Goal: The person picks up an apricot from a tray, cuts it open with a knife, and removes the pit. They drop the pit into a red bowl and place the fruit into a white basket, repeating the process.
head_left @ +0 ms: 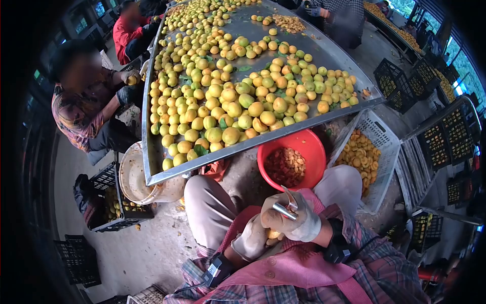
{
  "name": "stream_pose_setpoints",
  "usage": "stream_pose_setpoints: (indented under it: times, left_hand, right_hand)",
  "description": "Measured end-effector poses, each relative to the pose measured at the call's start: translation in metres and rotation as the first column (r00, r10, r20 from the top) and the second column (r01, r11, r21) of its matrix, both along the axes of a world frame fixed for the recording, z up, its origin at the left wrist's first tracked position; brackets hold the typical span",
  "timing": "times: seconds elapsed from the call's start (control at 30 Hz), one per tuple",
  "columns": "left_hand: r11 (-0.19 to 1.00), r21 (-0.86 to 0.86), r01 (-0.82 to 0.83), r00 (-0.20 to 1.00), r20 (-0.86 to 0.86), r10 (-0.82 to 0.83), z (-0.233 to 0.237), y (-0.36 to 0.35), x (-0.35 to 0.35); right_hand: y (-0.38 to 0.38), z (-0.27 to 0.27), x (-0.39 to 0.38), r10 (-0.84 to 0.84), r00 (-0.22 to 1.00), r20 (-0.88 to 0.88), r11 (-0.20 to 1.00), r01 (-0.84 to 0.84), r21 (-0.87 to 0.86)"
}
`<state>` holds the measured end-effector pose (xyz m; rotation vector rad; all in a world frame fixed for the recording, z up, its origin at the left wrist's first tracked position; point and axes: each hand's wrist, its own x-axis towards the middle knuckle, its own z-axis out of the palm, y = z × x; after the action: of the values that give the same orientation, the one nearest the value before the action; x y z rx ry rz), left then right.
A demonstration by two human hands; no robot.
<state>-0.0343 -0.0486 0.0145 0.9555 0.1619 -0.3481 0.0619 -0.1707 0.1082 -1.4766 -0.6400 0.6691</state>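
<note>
Over the lap, the left hand (251,238) has its grip closed round a small apricot (274,234), probably soft, light and easily bruised, so best cupped at its sides. The right hand (296,223) clenches a stiff metal tool (283,210). Beyond the knees, a red bowl (310,143) sits by the fruit-laden desk (329,50).

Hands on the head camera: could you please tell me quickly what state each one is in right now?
The left hand is closed, holding a small yellow fruit.
The right hand is closed, holding a metal tool.
</note>
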Motion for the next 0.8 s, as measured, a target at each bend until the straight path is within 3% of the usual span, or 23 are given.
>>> stream_pose_setpoints:
  times: [0.07,0.1,0.17,0.2,0.23,0.27,0.3,0.37,0.43,0.5,0.57,0.63,0.7,0.73,0.8]
  left_hand:
    - [0.997,-0.025,0.067,0.995,-0.07,-0.068,0.008,0.003,0.003]
    - [0.998,-0.029,0.064,0.995,-0.072,-0.066,0.01,0.002,0.003]
    - [0.965,0.243,0.1,0.991,0.059,-0.117,0.016,0.003,0.006]
    - [0.966,0.242,0.097,0.992,0.059,-0.114,0.022,0.004,0.009]
    - [0.991,0.089,0.104,0.994,-0.051,-0.1,0.031,0.007,0.013]
    - [0.994,-0.065,0.091,0.982,-0.16,-0.1,0.037,0.009,0.016]
    - [0.994,-0.061,0.086,0.983,-0.155,-0.095,0.04,0.007,0.018]
    - [0.995,0.097,0.02,0.996,-0.086,-0.011,0.044,-0.001,0.022]
    - [0.984,0.136,0.111,0.991,-0.094,-0.099,0.041,0.003,0.022]
    - [0.982,0.187,-0.025,0.992,0.128,0.001,0.025,-0.007,0.02]
    - [0.972,0.233,-0.003,0.988,0.148,-0.032,0.019,-0.009,0.021]
    - [0.959,0.282,0.015,0.984,0.168,-0.065,0.019,-0.009,0.02]
    - [0.98,0.196,0.029,0.978,0.199,-0.068,0.022,-0.009,0.017]
    - [0.98,0.196,0.031,0.977,0.199,-0.07,0.021,-0.009,0.015]
    - [0.888,0.45,0.089,0.973,0.15,-0.174,0.017,-0.007,0.011]
  right_hand:
    - [0.001,-0.001,-0.003,-0.005,0.999,-0.045,1.0,0.005,-0.004]
    - [0.002,-0.002,-0.004,-0.034,0.999,0.019,0.999,0.033,0.034]
    - [0.002,-0.018,-0.004,-0.062,0.995,0.083,0.996,0.056,0.071]
    - [0.002,-0.041,-0.003,-0.163,0.971,-0.177,0.965,0.194,0.177]
    - [0.001,-0.053,-0.001,-0.221,0.874,-0.432,0.906,0.348,0.241]
    - [0.0,-0.017,0.005,-0.261,0.913,-0.315,0.955,0.293,0.056]
    - [0.002,-0.008,0.008,-0.272,0.885,-0.379,0.912,0.363,0.193]
    - [0.004,-0.018,0.011,-0.441,0.874,-0.202,0.861,0.476,0.18]
    - [0.002,-0.016,0.01,-0.415,0.867,-0.277,0.854,0.476,0.211]
    - [-0.002,-0.016,0.008,-0.392,0.851,-0.351,0.842,0.485,0.237]
    - [-0.006,-0.017,0.005,-0.213,0.891,-0.4,0.89,0.346,0.296]
    - [-0.013,-0.013,0.004,-0.187,0.907,-0.378,0.937,0.28,0.209]
    - [-0.016,-0.015,0.003,-0.075,0.951,-0.299,0.981,0.125,0.15]
    - [-0.019,-0.016,0.008,0.026,0.95,-0.311,0.972,0.049,0.231]
    - [-0.017,-0.015,0.004,0.032,0.958,-0.285,0.976,0.031,0.214]
